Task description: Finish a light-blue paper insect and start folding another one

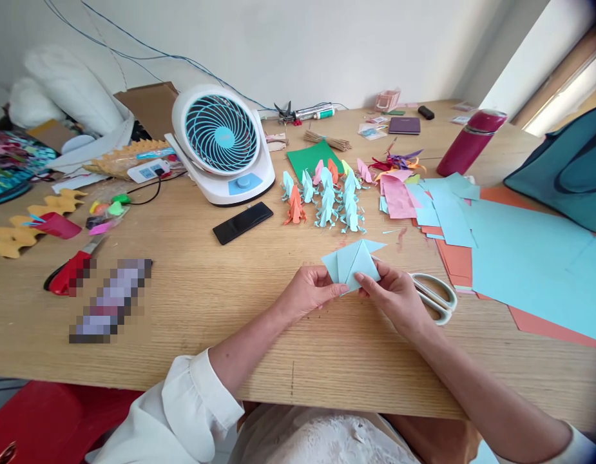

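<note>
Between my two hands is a folded piece of light blue paper (353, 263), held just above the table with flaps pointing up and to the sides. My left hand (313, 288) pinches its lower left edge, thumb in front. On the right, my right hand (392, 290) grips the other edge, its thumb pressing on the front layer. White-handled scissors (435, 298) lie beside my right hand, their blades mostly hidden. Behind the paper stand several folded paper figures (326, 200), mostly light blue, with some orange and pink.
A white fan (223, 142) stands at the back, with a black phone (243, 223) before it. Light blue and orange sheets (534, 258) spread over the right side, near a magenta flask (471, 142) and a teal bag (563, 167). A red-handled knife (73, 270) lies left.
</note>
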Demonstrator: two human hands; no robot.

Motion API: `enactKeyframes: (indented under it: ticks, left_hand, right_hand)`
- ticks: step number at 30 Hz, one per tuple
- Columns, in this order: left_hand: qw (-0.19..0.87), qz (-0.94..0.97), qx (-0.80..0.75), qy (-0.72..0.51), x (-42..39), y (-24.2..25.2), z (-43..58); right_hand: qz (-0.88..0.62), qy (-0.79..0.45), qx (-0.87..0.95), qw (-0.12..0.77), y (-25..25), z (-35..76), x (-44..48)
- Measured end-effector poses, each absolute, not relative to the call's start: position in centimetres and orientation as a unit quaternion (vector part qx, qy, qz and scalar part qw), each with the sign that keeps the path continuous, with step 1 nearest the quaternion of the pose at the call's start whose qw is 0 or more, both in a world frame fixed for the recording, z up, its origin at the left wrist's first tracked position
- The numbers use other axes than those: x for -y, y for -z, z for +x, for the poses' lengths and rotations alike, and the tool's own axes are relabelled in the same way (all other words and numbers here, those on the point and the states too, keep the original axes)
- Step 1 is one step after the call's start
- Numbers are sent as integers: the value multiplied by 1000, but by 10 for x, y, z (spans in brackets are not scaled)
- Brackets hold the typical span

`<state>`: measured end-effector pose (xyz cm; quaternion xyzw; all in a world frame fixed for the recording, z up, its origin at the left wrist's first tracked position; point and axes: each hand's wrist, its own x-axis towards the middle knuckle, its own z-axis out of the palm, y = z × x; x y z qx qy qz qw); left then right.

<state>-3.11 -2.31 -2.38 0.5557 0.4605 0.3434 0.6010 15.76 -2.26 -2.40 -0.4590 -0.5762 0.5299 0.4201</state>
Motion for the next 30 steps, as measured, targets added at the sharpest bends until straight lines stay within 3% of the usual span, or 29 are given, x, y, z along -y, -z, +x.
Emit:
enactKeyframes:
  ticks: [22,30]
  left_hand:
    - [485,585,-495,-421,30,27,-23]
    - [477,628,-516,-334,28,22,-28]
  right_hand:
    - [-426,-646,463,432,22,148,24]
    - [-417,-635,414,501,18,154,23]
